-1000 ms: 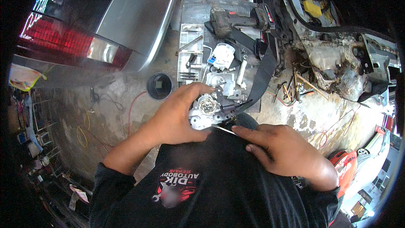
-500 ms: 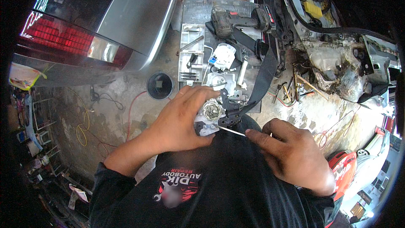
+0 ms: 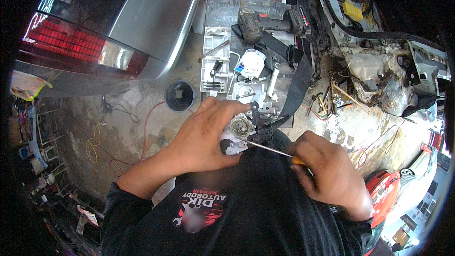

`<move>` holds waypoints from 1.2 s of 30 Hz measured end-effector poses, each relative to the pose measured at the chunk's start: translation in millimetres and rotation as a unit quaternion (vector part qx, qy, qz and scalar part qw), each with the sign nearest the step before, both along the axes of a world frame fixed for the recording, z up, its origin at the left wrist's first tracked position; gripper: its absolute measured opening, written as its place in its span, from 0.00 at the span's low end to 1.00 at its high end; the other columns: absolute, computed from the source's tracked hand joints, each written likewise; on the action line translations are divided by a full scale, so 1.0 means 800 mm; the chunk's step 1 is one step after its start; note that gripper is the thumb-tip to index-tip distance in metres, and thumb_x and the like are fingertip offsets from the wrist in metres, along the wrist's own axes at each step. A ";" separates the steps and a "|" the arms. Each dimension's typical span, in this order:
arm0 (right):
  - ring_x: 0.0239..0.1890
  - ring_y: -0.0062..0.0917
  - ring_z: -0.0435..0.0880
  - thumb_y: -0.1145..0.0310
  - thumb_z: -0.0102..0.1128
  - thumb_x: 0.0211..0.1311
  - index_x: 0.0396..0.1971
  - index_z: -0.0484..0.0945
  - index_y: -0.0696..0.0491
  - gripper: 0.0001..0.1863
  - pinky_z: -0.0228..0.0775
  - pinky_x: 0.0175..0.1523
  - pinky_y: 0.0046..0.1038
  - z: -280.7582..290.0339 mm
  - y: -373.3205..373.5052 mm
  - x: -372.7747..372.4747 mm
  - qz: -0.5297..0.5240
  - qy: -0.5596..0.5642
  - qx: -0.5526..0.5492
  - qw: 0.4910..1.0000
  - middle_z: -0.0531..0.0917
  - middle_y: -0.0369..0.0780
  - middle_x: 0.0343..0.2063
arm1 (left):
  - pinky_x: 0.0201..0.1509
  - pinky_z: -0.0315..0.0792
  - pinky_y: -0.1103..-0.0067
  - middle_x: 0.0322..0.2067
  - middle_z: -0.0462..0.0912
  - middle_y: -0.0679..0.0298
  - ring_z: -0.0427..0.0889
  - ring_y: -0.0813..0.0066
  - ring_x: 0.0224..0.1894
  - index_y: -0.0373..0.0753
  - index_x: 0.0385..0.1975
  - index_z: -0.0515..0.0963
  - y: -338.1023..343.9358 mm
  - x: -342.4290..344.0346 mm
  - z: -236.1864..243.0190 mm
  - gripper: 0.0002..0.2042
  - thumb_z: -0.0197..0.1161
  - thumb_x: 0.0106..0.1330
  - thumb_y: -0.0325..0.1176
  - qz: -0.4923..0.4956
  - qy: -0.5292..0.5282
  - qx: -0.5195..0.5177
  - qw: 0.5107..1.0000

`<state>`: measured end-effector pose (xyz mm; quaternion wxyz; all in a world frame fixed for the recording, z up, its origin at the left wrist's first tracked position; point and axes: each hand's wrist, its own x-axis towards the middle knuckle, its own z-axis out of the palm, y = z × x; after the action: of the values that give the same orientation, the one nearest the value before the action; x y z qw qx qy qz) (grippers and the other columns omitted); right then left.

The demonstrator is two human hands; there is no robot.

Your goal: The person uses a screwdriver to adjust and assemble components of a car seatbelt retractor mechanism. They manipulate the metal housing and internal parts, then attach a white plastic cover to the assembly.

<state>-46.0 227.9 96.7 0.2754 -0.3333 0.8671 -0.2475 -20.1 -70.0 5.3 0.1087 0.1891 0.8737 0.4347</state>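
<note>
My left hand [image 3: 201,140] grips a metal and white plastic mechanism [image 3: 241,125] with a round coiled centre and a dark bracket on its right side. My right hand [image 3: 327,170] is closed on the orange handle of a screwdriver [image 3: 270,149]; the thin shaft reaches left to the lower part of the mechanism. Just beyond the mechanism, on a dark grey work surface [image 3: 222,9], lie a white plastic housing [image 3: 249,64], a parts tray [image 3: 211,78] with small tools and a black strap [image 3: 301,83] hanging toward me.
A cordless drill [image 3: 268,23] lies at the back of the surface. A grey car rear [image 3: 151,19] is at left, a stripped car body [image 3: 379,76] at right. A black bucket [image 3: 179,96], hoses, cables and loose tools [image 3: 327,99] are on the concrete floor [image 3: 121,137].
My left hand and the mechanism have shifted slightly down and right. My right hand has moved right and down with the screwdriver, and more of its orange handle shows.
</note>
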 end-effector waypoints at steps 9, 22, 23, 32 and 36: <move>0.35 0.45 0.87 0.68 0.76 0.56 0.48 0.81 0.53 0.20 0.81 0.38 0.43 -0.065 -0.072 -0.002 -0.072 0.100 -0.137 0.983 0.80 0.45 0.37 | 0.63 0.76 0.57 0.58 0.83 0.52 0.80 0.44 0.57 0.40 0.64 0.75 0.007 -0.006 0.004 0.39 0.80 0.46 0.34 -0.015 0.014 0.000 1.000; 0.37 0.32 0.89 0.76 0.59 0.65 0.47 0.75 0.57 0.11 0.77 0.32 0.22 -0.063 -0.033 -0.035 -0.312 -0.388 -0.474 0.726 0.85 0.52 0.48 | 0.67 0.75 0.59 0.59 0.83 0.51 0.80 0.47 0.59 0.37 0.65 0.76 -0.007 -0.003 -0.006 0.43 0.83 0.41 0.34 -0.009 0.010 0.000 1.000; 0.36 0.32 0.89 0.76 0.58 0.65 0.47 0.74 0.57 0.11 0.76 0.31 0.21 -0.061 -0.034 -0.031 -0.324 -0.407 -0.488 0.701 0.85 0.52 0.47 | 0.67 0.75 0.59 0.60 0.83 0.51 0.80 0.47 0.59 0.37 0.65 0.76 -0.008 -0.003 -0.007 0.43 0.84 0.41 0.34 -0.009 0.007 0.001 1.000; 0.32 0.24 0.82 0.78 0.73 0.59 0.48 0.85 0.55 0.15 0.73 0.40 0.29 -0.065 -0.029 0.005 -0.157 -0.210 -0.281 0.923 0.82 0.38 0.32 | 0.67 0.75 0.61 0.62 0.82 0.53 0.80 0.49 0.59 0.42 0.67 0.75 -0.012 -0.004 -0.008 0.46 0.84 0.39 0.32 -0.001 -0.008 0.004 1.000; 0.32 0.24 0.81 0.78 0.73 0.60 0.50 0.85 0.55 0.17 0.72 0.39 0.29 -0.072 -0.027 0.008 -0.178 -0.174 -0.268 0.931 0.81 0.37 0.30 | 0.66 0.75 0.61 0.62 0.82 0.55 0.80 0.50 0.58 0.43 0.67 0.75 -0.011 -0.007 -0.005 0.46 0.84 0.39 0.32 0.000 -0.025 -0.003 1.000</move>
<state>-39.3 206.2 39.3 0.2736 -0.1866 0.7520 -0.5699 -25.5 -79.0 1.7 0.1313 0.1775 0.8720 0.4368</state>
